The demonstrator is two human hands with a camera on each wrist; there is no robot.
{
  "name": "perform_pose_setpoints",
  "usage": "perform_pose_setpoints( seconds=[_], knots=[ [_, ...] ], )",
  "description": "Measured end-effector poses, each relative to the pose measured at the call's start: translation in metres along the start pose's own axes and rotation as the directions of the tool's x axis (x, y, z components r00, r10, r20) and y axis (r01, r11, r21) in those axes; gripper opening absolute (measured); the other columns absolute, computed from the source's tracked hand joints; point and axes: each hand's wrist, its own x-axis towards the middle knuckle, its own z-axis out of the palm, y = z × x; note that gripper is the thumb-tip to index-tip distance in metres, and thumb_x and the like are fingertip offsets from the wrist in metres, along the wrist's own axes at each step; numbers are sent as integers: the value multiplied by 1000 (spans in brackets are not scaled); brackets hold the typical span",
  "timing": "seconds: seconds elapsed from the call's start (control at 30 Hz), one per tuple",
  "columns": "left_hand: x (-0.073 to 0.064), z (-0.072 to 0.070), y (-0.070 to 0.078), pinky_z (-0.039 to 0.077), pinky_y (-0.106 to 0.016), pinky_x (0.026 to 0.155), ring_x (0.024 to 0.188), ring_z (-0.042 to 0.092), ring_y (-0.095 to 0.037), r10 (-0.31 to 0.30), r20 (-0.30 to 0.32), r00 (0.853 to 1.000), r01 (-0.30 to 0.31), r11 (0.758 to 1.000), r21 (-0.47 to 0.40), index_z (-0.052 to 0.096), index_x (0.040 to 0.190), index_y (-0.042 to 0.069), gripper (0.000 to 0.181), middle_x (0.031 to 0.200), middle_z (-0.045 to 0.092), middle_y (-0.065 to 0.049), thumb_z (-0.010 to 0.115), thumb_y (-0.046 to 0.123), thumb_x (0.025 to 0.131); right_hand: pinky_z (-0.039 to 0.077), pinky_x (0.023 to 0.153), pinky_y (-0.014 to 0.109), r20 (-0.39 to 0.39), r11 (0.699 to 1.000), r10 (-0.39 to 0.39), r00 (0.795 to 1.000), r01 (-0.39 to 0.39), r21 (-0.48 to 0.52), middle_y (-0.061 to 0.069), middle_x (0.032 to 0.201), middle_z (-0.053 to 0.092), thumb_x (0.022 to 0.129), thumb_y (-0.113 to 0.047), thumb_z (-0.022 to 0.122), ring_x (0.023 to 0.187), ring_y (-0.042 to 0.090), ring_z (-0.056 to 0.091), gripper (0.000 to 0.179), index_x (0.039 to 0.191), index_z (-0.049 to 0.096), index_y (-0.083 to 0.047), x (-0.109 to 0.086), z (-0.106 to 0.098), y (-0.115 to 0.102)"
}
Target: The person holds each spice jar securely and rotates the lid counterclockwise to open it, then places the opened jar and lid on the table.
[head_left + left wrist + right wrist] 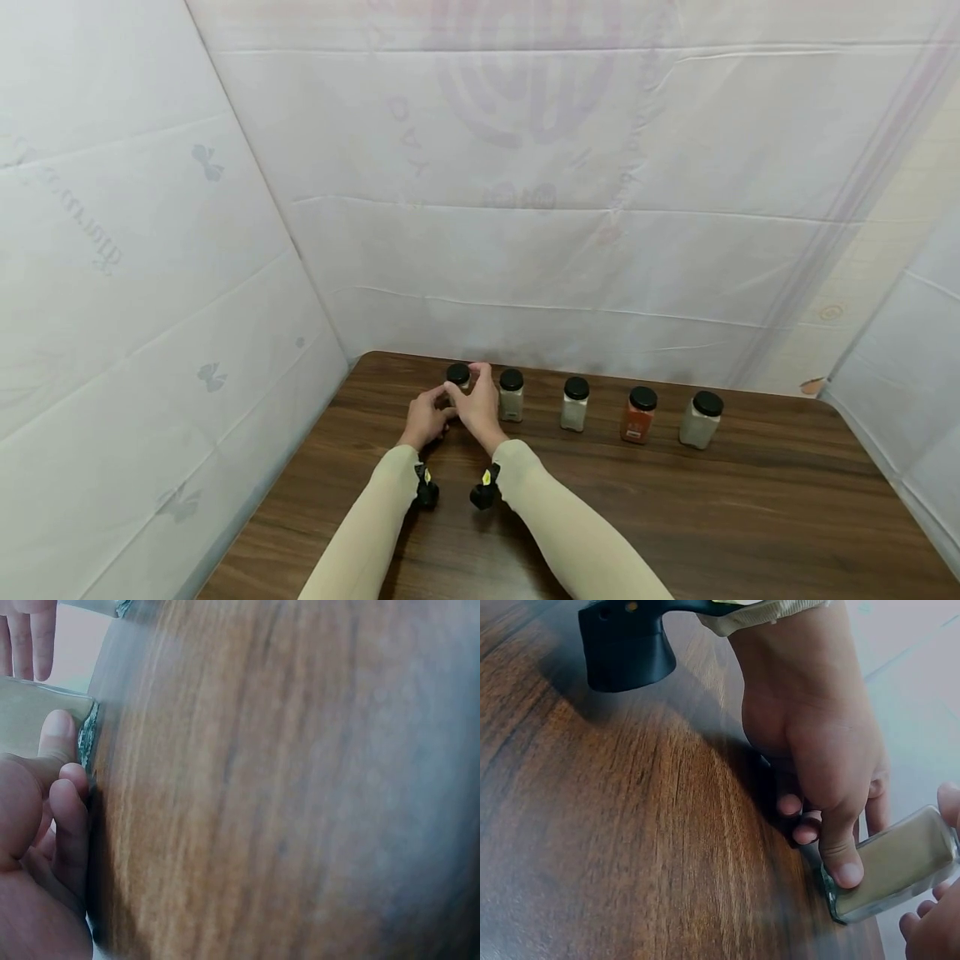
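At the far left of the row, a small clear spice jar [458,373] with a black lid stands near the table's back edge, both hands around it. My left hand [426,417] holds it low on its left side. In the left wrist view the left thumb [57,735] presses the glass just above the jar's thick base, other fingers curled below. My right hand [478,406] reaches round the jar's upper part from the right, thumb in front and fingers behind. Tan powder shows inside the jar [900,859] in the right wrist view.
To the right stand several more black-lidded jars: a greyish-tan one [512,400], two pale ones [573,410] [698,427] and a red-orange one [636,421]. The brown wood table [750,517] meets white sheeting [562,250] behind. A black wrist camera [485,492] hangs under each sleeve.
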Motion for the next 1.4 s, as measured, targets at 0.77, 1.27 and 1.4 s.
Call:
perform_pose_setpoints(
  seconds=[0.77, 1.27, 1.4],
  knots=[
    [2, 1, 1, 52, -31, 45, 51, 61, -16, -35, 6, 999, 35, 999, 8, 58, 147, 9, 56, 129, 69, -18, 68, -3, 94, 46, 106, 53, 94, 998, -15, 995, 21, -59, 22, 146, 52, 106, -12, 57, 132, 39, 53, 46, 150, 45, -1, 0, 0, -4],
    [0, 0, 0, 52, -31, 45, 49, 59, -14, -6, -14, 1000, 6, 1000, 25, 63, 142, 8, 49, 122, 71, -18, 71, 1, 94, 44, 109, 52, 91, 1000, 4, 996, -2, -22, 18, 152, 48, 101, -26, 69, 140, 35, 47, 64, 154, 39, -9, -2, -3, -2],
    [1, 0, 0, 52, -30, 46, 50, 60, -14, -16, -8, 1000, 16, 1000, 17, 62, 143, 9, 50, 124, 71, -17, 74, 7, 94, 46, 106, 54, 72, 1000, 5, 997, -5, 2, 18, 148, 51, 100, -26, 71, 136, 37, 49, 58, 149, 44, -8, -3, -4, -1]
  ],
)
